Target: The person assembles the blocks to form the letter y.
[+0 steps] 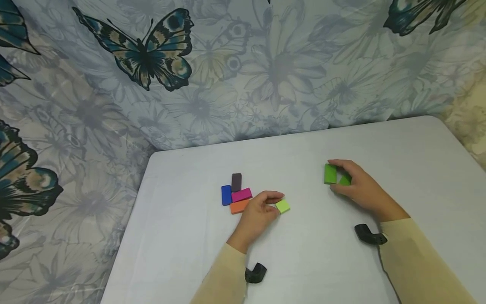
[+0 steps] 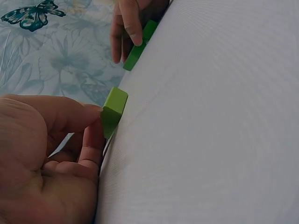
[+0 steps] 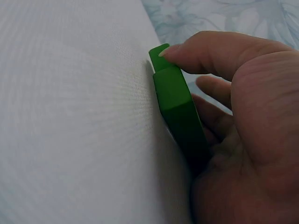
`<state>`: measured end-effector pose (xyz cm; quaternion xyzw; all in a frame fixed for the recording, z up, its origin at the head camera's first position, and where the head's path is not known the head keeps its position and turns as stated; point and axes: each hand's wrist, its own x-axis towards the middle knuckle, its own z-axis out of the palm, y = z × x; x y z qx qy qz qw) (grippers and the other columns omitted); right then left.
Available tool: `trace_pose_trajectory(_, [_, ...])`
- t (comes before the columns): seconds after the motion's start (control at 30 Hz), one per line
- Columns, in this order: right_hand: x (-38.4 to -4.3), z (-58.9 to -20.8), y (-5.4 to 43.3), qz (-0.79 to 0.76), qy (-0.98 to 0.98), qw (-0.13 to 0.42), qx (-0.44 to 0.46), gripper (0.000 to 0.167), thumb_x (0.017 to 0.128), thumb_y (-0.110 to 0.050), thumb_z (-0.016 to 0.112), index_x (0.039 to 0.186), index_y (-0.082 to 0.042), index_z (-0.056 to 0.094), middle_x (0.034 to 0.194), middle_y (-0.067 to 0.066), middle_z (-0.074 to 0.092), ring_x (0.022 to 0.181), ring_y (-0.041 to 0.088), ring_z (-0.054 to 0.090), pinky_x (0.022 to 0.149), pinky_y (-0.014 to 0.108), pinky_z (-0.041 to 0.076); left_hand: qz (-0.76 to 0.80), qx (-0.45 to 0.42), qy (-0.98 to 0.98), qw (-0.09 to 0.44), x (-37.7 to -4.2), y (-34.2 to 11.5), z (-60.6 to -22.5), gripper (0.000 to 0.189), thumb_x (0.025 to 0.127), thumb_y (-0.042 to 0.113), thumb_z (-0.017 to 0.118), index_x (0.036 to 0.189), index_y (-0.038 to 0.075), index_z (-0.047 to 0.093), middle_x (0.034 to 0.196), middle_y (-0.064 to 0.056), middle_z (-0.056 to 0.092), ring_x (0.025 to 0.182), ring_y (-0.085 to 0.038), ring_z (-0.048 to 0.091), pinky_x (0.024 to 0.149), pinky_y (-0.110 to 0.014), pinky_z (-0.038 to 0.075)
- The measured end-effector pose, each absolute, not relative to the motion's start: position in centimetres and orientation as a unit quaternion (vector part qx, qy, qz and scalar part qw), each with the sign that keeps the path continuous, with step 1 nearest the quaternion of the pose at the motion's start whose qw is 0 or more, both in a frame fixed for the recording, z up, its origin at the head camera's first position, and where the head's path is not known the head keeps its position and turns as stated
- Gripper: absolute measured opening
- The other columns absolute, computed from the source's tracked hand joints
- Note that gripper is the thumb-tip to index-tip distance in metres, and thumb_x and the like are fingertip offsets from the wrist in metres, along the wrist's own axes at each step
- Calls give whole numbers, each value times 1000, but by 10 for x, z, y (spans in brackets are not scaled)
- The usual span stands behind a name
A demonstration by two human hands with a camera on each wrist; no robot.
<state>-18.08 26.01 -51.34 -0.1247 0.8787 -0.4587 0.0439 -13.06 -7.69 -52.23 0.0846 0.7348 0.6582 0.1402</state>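
Near the middle of the table, my left hand (image 1: 259,216) pinches a small lime-green block (image 1: 282,206) between thumb and fingertips. The same block (image 2: 114,109) shows at the thumb tip in the left wrist view. Farther right, my right hand (image 1: 362,188) grips a green block (image 1: 330,174) between thumb and index finger. Within the curve of that hand lies a second green block (image 1: 344,180), partly covered by the fingers. In the right wrist view the thumb touches the farther green block (image 3: 159,57), and the nearer green block (image 3: 175,95) sits close against it.
Left of my left hand lie a dark brown block (image 1: 236,182), a blue block (image 1: 226,195), a magenta block (image 1: 241,194) and an orange block (image 1: 239,206), grouped together. A white cloth covers the table (image 1: 174,236). Behind it hangs butterfly-patterned fabric (image 1: 265,76).
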Motion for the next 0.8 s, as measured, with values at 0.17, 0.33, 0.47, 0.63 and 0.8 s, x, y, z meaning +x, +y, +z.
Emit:
trace_pose_trajectory(0.17, [-183,-514,258,-449,886,35,-115,73,96,-8,83,159,3,46,158,33,42,143,53,39,111,70,31,650,92,744,127,-131,-75,-523,43,94,-14,71,131,8,74,129,-4,74,96,-15,72,88,-26,58])
trace_pose_trajectory(0.33, [-183,-514,256,-438,893,19,-100,73,96,-11,85,157,5,48,155,34,43,141,54,41,110,71,33,634,96,760,110,-131,-74,-523,41,93,-13,74,130,7,75,124,-4,74,93,-10,72,87,-26,59])
trace_pose_trajectory(0.47, [-182,-513,254,-429,899,13,-84,71,96,-11,85,155,6,49,153,35,45,138,54,43,109,72,35,615,97,776,95,-131,-71,-521,40,93,-11,78,128,8,75,120,1,74,91,-8,72,87,-28,60])
trace_pose_trajectory(0.63, [-183,-513,250,-418,905,-1,-81,70,96,-13,86,153,7,51,149,35,48,134,54,46,108,73,37,599,97,791,77,-130,-69,-522,36,93,-7,82,124,10,77,116,2,73,90,-8,70,85,-28,60])
trace_pose_trajectory(0.8, [-183,-514,247,-404,910,-18,-91,70,94,-10,88,151,8,52,146,35,50,132,53,48,106,71,39,591,94,798,70,-129,-68,-522,33,93,-3,83,123,10,77,114,3,73,91,-7,69,85,-27,60])
